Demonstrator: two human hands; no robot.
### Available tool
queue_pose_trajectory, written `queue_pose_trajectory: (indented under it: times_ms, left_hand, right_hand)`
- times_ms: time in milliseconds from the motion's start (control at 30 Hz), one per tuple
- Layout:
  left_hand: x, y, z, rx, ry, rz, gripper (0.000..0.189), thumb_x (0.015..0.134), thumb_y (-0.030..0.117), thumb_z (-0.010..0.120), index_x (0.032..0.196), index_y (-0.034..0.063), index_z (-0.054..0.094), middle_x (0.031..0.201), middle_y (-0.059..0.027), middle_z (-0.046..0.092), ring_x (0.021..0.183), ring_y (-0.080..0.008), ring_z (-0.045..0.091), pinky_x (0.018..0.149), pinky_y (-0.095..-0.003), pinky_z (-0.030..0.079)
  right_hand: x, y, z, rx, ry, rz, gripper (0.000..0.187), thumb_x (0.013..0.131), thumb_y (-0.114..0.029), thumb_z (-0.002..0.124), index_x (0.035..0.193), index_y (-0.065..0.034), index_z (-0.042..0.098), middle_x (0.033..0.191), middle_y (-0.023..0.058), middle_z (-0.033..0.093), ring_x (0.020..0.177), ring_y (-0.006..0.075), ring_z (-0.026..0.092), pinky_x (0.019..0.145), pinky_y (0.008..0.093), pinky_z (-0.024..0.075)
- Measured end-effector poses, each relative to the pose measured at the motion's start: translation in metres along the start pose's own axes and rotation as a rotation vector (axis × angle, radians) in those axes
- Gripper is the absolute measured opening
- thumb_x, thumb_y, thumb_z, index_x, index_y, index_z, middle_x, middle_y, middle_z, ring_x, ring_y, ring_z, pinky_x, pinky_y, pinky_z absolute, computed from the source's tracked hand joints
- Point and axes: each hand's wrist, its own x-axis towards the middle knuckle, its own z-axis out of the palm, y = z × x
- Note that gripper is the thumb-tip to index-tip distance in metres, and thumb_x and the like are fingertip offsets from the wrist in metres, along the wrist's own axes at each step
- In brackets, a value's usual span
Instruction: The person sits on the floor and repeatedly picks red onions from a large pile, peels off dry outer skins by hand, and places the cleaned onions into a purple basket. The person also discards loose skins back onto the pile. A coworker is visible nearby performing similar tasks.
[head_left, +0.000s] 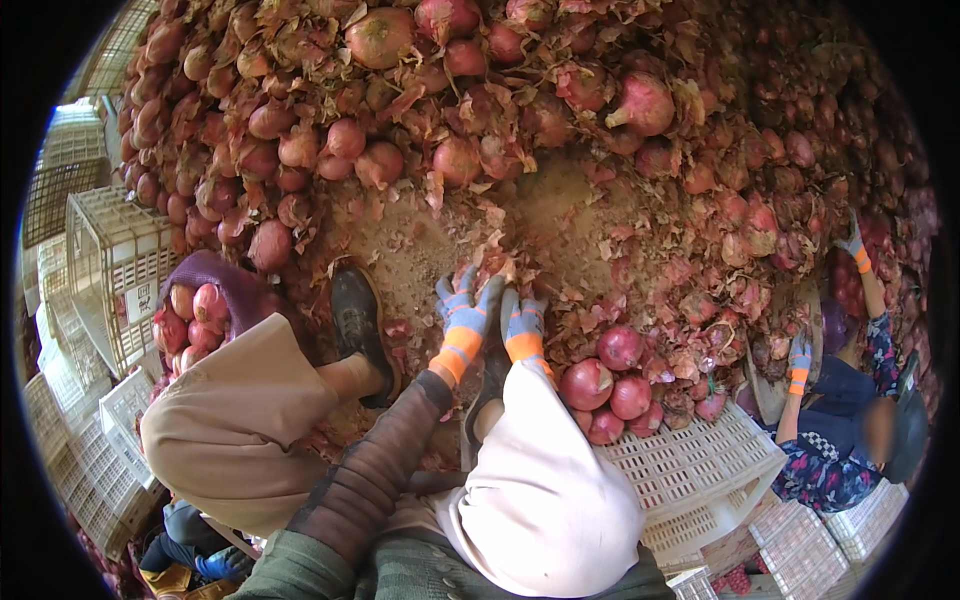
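My left hand (463, 315), in a grey-blue glove with an orange cuff, reaches down to the ground ahead of my shoes. Its fingers are spread over loose dry onion skins (491, 259). Close beside it on the right, my right hand (523, 322) wears a matching glove and touches the same skins; whether it holds anything is hard to tell. A large heap of red onions (379, 161) rises beyond both hands. Several cleaner red onions (630, 397) lie right of my right knee. At my left, a purple mesh sack (247, 296) holds more red onions (202, 315).
A white plastic crate (697, 457) stands at the lower right, with others behind it. Stacked crates (124, 262) line the left side. A co-worker (832, 420) with gloved hands sits at the right; another person (191, 547) is at the lower left. My black shoe (356, 322) rests on bare ground.
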Motion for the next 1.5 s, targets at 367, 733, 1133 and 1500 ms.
queue_pose_trajectory:
  times_ms: [367, 733, 1133, 1500]
  left_hand:
    - [-0.004, 0.058, -0.085, -1.065, -0.486, -0.116, 0.053, 0.091, 0.027, 0.073, 0.136, 0.0175, 0.046, 0.101, 0.0019, 0.063, 0.087, -0.0100, 0.062, 0.071, -0.0252, 0.052]
    - [0.029, 0.117, -0.314, -1.961, -0.423, 0.533, 0.062, 0.095, 0.058, 0.052, 0.138, 0.0133, 0.054, 0.138, -0.0078, 0.059, 0.125, -0.0270, 0.056, 0.109, -0.0441, 0.043]
    - [0.045, -0.130, -0.725, -1.489, 0.685, 0.438, 0.038, 0.095, 0.041, 0.052, 0.112, 0.0091, 0.064, 0.109, -0.0136, 0.068, 0.099, -0.0360, 0.063, 0.088, -0.0559, 0.054]
    - [-0.030, -0.130, -0.541, -1.521, 0.159, 0.595, 0.017, 0.093, 0.022, 0.061, 0.099, 0.0089, 0.070, 0.096, -0.0075, 0.073, 0.090, -0.0218, 0.069, 0.077, -0.0393, 0.058]
  right_hand:
    - [0.043, -0.076, -0.051, 0.121, -0.195, -0.827, 0.027, 0.099, -0.022, 0.052, 0.116, -0.0057, 0.062, 0.106, 0.0245, 0.061, 0.099, 0.0416, 0.058, 0.096, 0.0469, 0.0454]
    - [-0.042, -0.494, -0.057, -0.517, -0.512, -0.864, 0.078, 0.088, -0.062, 0.054, 0.145, -0.0118, 0.045, 0.135, 0.0327, 0.050, 0.127, 0.0490, 0.048, 0.107, 0.0473, 0.0405]
    - [-0.105, -0.467, -0.188, 0.047, -0.349, -1.234, 0.045, 0.092, -0.021, 0.065, 0.134, -0.0070, 0.058, 0.130, 0.0191, 0.059, 0.113, 0.0270, 0.061, 0.099, 0.0334, 0.0472]
    - [-0.059, 0.139, -0.188, 0.047, -0.363, -0.225, 0.024, 0.095, -0.023, 0.058, 0.111, -0.0075, 0.067, 0.093, 0.0148, 0.068, 0.081, 0.0264, 0.067, 0.071, 0.0428, 0.0559]
